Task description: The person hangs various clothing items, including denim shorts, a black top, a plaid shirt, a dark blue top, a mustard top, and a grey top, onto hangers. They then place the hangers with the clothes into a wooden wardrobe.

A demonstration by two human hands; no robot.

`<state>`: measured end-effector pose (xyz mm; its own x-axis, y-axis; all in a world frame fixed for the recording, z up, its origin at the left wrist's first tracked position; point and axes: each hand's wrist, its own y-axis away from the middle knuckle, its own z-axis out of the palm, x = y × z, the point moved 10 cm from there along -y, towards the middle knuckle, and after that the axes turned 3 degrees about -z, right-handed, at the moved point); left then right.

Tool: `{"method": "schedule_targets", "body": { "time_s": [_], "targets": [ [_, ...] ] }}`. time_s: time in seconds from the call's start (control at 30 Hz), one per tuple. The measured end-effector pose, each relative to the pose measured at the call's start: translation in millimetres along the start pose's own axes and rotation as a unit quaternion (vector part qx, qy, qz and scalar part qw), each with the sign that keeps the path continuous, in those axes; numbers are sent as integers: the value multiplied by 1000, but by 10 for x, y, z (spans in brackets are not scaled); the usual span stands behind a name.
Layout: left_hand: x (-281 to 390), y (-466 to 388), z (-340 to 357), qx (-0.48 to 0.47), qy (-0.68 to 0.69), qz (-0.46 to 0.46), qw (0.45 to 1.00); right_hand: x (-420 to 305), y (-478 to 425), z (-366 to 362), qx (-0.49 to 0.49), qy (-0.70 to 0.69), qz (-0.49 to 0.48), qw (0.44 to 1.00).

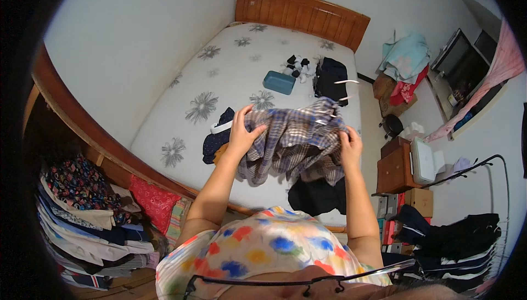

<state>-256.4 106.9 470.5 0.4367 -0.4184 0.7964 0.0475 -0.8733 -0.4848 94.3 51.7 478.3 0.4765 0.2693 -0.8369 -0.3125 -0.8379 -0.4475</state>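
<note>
A plaid button-up shirt (288, 135) in grey, brown and blue hangs between my two hands above the bed. My left hand (245, 133) grips its left side, thumb and fingers on the cloth. The right edge is pinched by my right hand (350, 145). A pale clothes hanger (346, 81) shows beside the collar at the upper right, partly hidden by the shirt. Under and beside the shirt lie a dark dotted garment (212, 143) with a white band-like thing (222, 127), and a black garment (317, 197) nearer to me.
On the floral mattress (164, 123) are a teal plastic bin (279, 83), small black and white cloth items (296, 67) and folded black clothes (331, 78). Hanging clothes (86, 217) fill the wardrobe at left. A metal clothes rack (505, 193) stands at right, by a wooden cabinet (393, 168).
</note>
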Motion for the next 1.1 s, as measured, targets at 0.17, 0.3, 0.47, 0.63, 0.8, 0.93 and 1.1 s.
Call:
{"method": "schedule_targets", "body": {
  "time_s": [0.17, 0.3, 0.47, 0.63, 0.8, 0.93, 1.1],
  "targets": [
    [-912, 120, 348, -40, 77, -91, 992, 36, 4, -442, 72, -55, 4, 996],
    [-648, -93, 5, 50, 180, -74, 980, 4, 96, -635, 75, 32, -43, 996],
    [-689, -361, -103, 24, 59, -136, 989, -277, 212, -647, 52, 100, -73, 991],
    [80, -279, -52, 68, -15, 48, 996, -68, 248, -669, 50, 138, -44, 988],
    [876, 70, 695, -146, -73, 237, 958, -167, 311, -568, 27, 164, -10, 986],
    [736, 80, 728, -101, -63, 177, 977, -294, 343, -591, -6, 151, -29, 988],
    [781, 119, 794, -68, -48, 208, 975, 161, 457, -991, 7, 274, -8, 962]
  ]
}}
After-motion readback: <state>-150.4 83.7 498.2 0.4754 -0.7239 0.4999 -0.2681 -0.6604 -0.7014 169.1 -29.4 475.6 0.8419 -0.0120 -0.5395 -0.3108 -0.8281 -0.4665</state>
